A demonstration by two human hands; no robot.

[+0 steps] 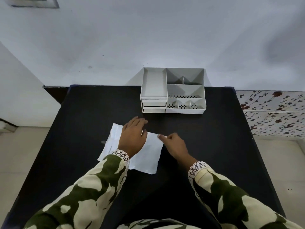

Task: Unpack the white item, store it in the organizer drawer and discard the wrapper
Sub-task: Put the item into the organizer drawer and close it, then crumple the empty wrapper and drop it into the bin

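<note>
A flat white packet (145,156) lies on the black table (206,146), near the middle and toward the person's side, its wrapper wrinkled and slightly lifted at the edges. The left hand (132,138) rests palm down across the packet's upper part, fingers spread loosely and extended forward so that the fingertips reach past the packet's far edge onto the table; it presses on the packet and grips nothing. The right hand (175,144) sits at the packet's far right corner with the fingers curled in and the thumb and forefinger brought together at the wrapper's edge; whether they actually pinch the wrapper or only touch it is not clear. Both wrists come out of cream and green patterned sleeves with lace cuffs. Well beyond the hands, at the table's far edge against the wall, stands the white organizer (172,90), with open compartments on top and two closed drawers (154,105) stacked at its front left.
</note>
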